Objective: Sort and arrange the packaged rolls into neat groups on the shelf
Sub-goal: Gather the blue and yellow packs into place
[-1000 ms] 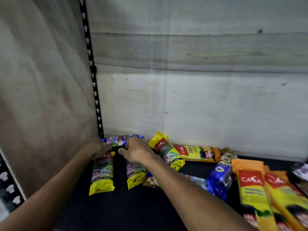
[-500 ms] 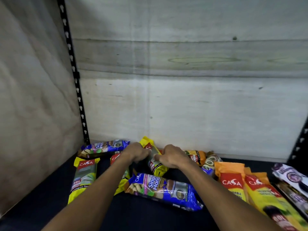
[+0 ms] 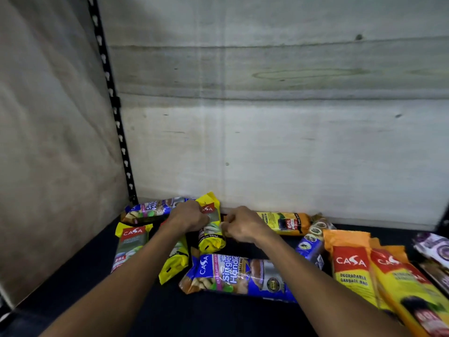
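Both hands meet low in the middle of the frame on one yellow pack (image 3: 211, 229) that stands lengthwise against the back wall. The left hand (image 3: 188, 216) lies over its left side with the fingers curled round it; the right hand (image 3: 241, 224) pinches its right edge, fingers bent in a narrow grip.

To the left of it, two more yellow packs lie the same way on the dark shelf (image 3: 73, 283): one at the lower left (image 3: 130, 246) in plain sight, and a second (image 3: 173, 261) partly hidden under the left forearm. The three look like a yellow group being formed, though the rows are not yet even.

Much appears left to do. A blue pack (image 3: 150, 210) lies crosswise at the back left, touching the wall, and another blue pack (image 3: 239, 276) lies crosswise at the bottom centre, apart from the first. An orange-and-yellow pack (image 3: 284, 222) lies sideways along the wall right of the hands. Next to it, a small blue roll (image 3: 311, 246) sits tilted. At the lower right, two large orange packs (image 3: 352, 266) overlap each other loosely, and purple packs (image 3: 435, 249) are cut off by the right edge.

I judge the sorting to be in an early stage: one colour is gathered, the others scattered.
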The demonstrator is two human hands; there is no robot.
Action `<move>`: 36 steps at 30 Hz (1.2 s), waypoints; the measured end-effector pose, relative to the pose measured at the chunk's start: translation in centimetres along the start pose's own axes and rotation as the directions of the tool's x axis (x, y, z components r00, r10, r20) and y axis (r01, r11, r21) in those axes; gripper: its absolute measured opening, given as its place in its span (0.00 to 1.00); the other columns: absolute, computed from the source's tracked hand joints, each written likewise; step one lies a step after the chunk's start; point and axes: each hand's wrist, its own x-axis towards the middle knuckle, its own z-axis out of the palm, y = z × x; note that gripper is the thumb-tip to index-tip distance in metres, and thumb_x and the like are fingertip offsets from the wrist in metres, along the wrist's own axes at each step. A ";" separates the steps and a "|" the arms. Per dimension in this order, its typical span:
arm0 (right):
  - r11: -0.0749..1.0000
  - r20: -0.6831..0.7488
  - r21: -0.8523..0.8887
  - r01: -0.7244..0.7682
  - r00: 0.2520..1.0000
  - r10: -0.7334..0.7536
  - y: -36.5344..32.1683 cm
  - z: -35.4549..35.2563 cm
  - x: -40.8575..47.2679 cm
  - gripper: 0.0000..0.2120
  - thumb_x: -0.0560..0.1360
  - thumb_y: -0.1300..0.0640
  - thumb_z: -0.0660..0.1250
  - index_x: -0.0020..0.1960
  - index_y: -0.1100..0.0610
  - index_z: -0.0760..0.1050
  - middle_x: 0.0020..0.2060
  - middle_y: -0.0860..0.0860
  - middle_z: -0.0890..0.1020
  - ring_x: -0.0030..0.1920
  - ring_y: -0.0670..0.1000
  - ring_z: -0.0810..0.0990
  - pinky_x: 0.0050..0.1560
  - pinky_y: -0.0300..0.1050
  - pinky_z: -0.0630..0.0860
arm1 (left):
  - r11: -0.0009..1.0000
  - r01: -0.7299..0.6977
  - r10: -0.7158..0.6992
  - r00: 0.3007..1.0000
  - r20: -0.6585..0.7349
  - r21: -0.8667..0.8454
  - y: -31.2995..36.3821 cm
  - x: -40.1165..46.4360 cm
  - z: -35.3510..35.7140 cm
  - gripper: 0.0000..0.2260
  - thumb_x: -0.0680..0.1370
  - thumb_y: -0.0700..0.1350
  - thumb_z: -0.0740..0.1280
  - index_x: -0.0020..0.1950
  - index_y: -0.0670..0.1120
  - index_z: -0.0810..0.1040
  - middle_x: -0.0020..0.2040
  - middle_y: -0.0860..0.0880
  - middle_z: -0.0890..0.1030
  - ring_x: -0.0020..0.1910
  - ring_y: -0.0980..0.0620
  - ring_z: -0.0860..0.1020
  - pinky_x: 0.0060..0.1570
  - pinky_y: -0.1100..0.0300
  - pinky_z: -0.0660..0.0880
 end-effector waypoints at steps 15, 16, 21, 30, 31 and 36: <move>0.848 0.028 -0.525 -0.073 0.994 0.104 8.6 -8.7 0.0 0.29 0.72 0.40 0.72 0.68 0.55 0.73 0.63 0.54 0.78 0.60 0.56 0.77 0.61 0.54 0.75 | 0.931 -0.356 0.338 0.925 0.175 0.083 7.6 1.5 2.7 0.33 0.70 0.60 0.73 0.72 0.52 0.71 0.70 0.49 0.75 0.66 0.49 0.74 0.64 0.52 0.73; 0.841 0.039 -0.536 -0.073 0.993 0.111 9.0 -8.9 0.1 0.30 0.72 0.40 0.72 0.68 0.54 0.73 0.62 0.53 0.78 0.60 0.56 0.77 0.61 0.54 0.75 | 0.927 -0.368 0.349 0.917 0.195 0.072 7.7 1.6 2.9 0.34 0.69 0.60 0.75 0.72 0.52 0.70 0.70 0.49 0.75 0.66 0.49 0.74 0.65 0.53 0.73; 0.832 0.093 -0.553 -0.045 0.989 0.115 10.0 -9.8 1.2 0.37 0.68 0.39 0.75 0.71 0.52 0.70 0.66 0.51 0.75 0.64 0.55 0.74 0.64 0.54 0.73 | 0.900 -0.416 0.378 0.894 0.241 0.131 7.7 2.5 3.7 0.38 0.67 0.58 0.77 0.74 0.53 0.68 0.70 0.50 0.73 0.66 0.49 0.73 0.64 0.56 0.71; 0.848 0.036 -0.531 0.009 0.999 0.012 10.5 -9.0 1.9 0.30 0.65 0.39 0.77 0.63 0.49 0.76 0.57 0.50 0.76 0.58 0.54 0.76 0.57 0.53 0.76 | 0.856 -0.485 0.473 0.875 0.107 0.181 6.7 3.2 3.6 0.33 0.70 0.57 0.75 0.72 0.51 0.70 0.66 0.50 0.75 0.64 0.49 0.73 0.60 0.58 0.69; 0.855 0.020 -0.518 0.015 1.000 -0.006 10.3 -9.0 1.9 0.29 0.66 0.39 0.77 0.63 0.49 0.75 0.57 0.50 0.76 0.58 0.54 0.76 0.58 0.53 0.76 | 0.853 -0.489 0.485 0.872 0.069 0.181 6.4 3.2 3.1 0.33 0.70 0.57 0.75 0.72 0.51 0.70 0.66 0.50 0.75 0.64 0.49 0.73 0.59 0.57 0.69; 0.898 -0.092 -0.437 0.054 0.990 -0.105 8.0 -9.4 1.1 0.31 0.69 0.41 0.75 0.68 0.50 0.71 0.60 0.51 0.78 0.59 0.54 0.76 0.57 0.51 0.75 | 0.835 -0.522 0.540 0.839 -0.073 0.174 5.6 2.3 -0.7 0.34 0.67 0.57 0.76 0.71 0.51 0.72 0.65 0.50 0.75 0.63 0.47 0.74 0.61 0.52 0.72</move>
